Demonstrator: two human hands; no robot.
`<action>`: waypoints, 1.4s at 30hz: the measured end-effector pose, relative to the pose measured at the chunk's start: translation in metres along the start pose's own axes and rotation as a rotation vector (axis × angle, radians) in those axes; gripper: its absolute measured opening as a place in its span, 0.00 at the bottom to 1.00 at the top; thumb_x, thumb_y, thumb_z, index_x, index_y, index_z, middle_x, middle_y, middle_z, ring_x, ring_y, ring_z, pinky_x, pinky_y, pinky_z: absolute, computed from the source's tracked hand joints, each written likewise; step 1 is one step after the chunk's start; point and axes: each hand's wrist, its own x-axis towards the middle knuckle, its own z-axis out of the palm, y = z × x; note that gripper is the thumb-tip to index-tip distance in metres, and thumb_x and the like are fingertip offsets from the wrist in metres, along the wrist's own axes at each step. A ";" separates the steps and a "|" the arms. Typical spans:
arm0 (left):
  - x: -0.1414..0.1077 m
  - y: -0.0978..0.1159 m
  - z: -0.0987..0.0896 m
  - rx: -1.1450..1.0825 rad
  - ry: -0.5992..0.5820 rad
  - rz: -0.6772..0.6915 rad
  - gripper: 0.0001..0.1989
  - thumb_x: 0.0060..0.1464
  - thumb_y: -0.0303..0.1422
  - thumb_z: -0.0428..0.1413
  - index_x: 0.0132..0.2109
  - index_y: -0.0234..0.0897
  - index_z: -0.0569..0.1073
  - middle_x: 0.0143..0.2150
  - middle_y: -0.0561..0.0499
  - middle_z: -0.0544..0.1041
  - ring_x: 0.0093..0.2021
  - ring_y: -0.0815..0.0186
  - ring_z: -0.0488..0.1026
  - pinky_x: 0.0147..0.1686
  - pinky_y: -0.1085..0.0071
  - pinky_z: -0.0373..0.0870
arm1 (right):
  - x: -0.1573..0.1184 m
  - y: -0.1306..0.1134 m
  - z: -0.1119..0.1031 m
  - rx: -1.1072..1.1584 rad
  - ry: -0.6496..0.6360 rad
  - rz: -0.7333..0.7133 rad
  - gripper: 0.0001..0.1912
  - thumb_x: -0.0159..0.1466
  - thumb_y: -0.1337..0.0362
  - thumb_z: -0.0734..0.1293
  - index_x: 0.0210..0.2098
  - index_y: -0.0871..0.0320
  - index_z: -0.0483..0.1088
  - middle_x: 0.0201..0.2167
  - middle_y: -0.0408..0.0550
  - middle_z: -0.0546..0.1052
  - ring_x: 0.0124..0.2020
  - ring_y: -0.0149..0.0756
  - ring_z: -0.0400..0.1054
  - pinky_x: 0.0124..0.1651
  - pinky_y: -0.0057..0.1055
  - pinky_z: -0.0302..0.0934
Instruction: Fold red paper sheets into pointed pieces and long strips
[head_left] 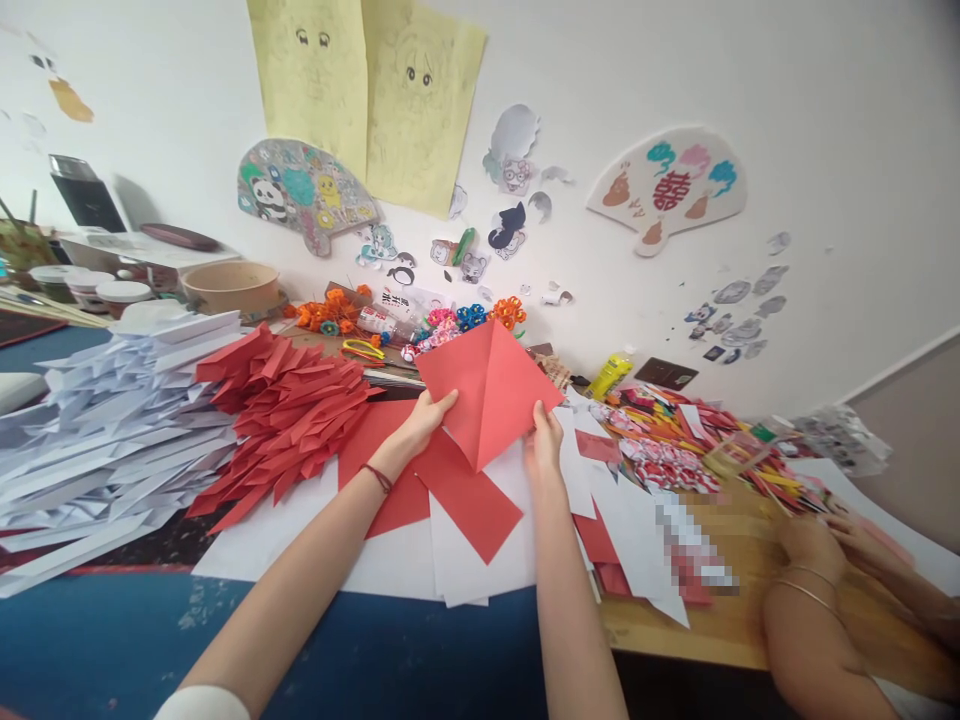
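Note:
A red paper square (491, 395), creased down the middle, is held up over the table, turned corner-up. My left hand (429, 418) pinches its left edge, thumb on the front. At its right corner, my right hand (544, 432) grips with the thumb in front; the other fingers are partly behind the paper. Beneath it lie a red paper strip (476, 505) and a larger red sheet (397, 510) on white sheets (300, 545).
Piles of folded white paper (135, 420) and folded red paper (292, 410) lie at left. Paper flowers (337, 310) and a yellow bottle (611, 373) stand along the wall. Another person's hands (832, 540) are at the right, near a colourful paper pile (667, 450).

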 end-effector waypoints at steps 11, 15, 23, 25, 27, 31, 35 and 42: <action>0.009 -0.005 -0.004 0.627 -0.054 0.377 0.24 0.58 0.37 0.51 0.60 0.33 0.67 0.58 0.42 0.71 0.59 0.55 0.67 0.59 0.59 0.62 | -0.001 0.012 0.001 0.036 -0.090 0.135 0.19 0.56 0.58 0.71 0.45 0.58 0.71 0.46 0.49 0.78 0.46 0.40 0.73 0.48 0.36 0.70; -0.003 0.008 -0.002 1.025 -0.196 0.500 0.32 0.55 0.24 0.46 0.67 0.45 0.56 0.63 0.50 0.66 0.60 0.58 0.66 0.57 0.65 0.63 | 0.004 0.015 -0.004 0.064 -0.063 0.145 0.17 0.57 0.60 0.69 0.45 0.57 0.70 0.44 0.48 0.79 0.45 0.38 0.74 0.48 0.37 0.69; -0.020 0.016 0.008 1.679 -0.274 0.545 0.38 0.57 0.22 0.43 0.69 0.57 0.43 0.71 0.52 0.50 0.56 0.57 0.70 0.46 0.66 0.70 | 0.004 0.011 0.003 0.120 -0.156 0.158 0.20 0.59 0.51 0.68 0.47 0.54 0.71 0.50 0.47 0.76 0.50 0.39 0.71 0.50 0.36 0.68; -0.019 0.015 0.009 1.780 -0.263 0.535 0.39 0.56 0.20 0.43 0.69 0.56 0.42 0.71 0.50 0.48 0.51 0.58 0.72 0.45 0.65 0.71 | 0.002 0.008 0.006 0.123 -0.204 0.210 0.25 0.59 0.44 0.65 0.49 0.53 0.70 0.52 0.47 0.75 0.50 0.40 0.71 0.48 0.37 0.69; -0.018 0.014 0.010 1.837 -0.266 0.542 0.41 0.54 0.19 0.43 0.69 0.55 0.41 0.71 0.48 0.46 0.49 0.58 0.73 0.44 0.64 0.71 | 0.000 0.005 0.009 0.105 -0.241 0.239 0.30 0.59 0.39 0.62 0.51 0.52 0.69 0.52 0.49 0.75 0.50 0.42 0.71 0.46 0.38 0.70; -0.020 0.014 0.011 1.854 -0.300 0.568 0.43 0.51 0.17 0.43 0.69 0.54 0.42 0.71 0.49 0.46 0.52 0.56 0.71 0.42 0.63 0.71 | -0.006 0.001 0.013 0.029 -0.252 0.183 0.30 0.57 0.40 0.65 0.50 0.55 0.70 0.51 0.52 0.75 0.47 0.43 0.72 0.44 0.37 0.70; -0.022 0.014 0.012 1.788 -0.305 0.563 0.44 0.49 0.17 0.44 0.69 0.54 0.44 0.72 0.50 0.46 0.55 0.55 0.69 0.44 0.62 0.71 | -0.012 -0.002 0.015 0.005 -0.245 0.138 0.28 0.58 0.44 0.66 0.49 0.56 0.71 0.49 0.52 0.76 0.45 0.42 0.74 0.44 0.37 0.70; -0.016 0.011 0.008 1.206 -0.491 0.413 0.49 0.39 0.15 0.46 0.69 0.49 0.49 0.72 0.52 0.44 0.68 0.54 0.52 0.61 0.58 0.59 | -0.009 -0.002 0.012 0.003 -0.101 0.059 0.23 0.53 0.55 0.73 0.44 0.60 0.73 0.44 0.53 0.79 0.41 0.42 0.75 0.44 0.38 0.70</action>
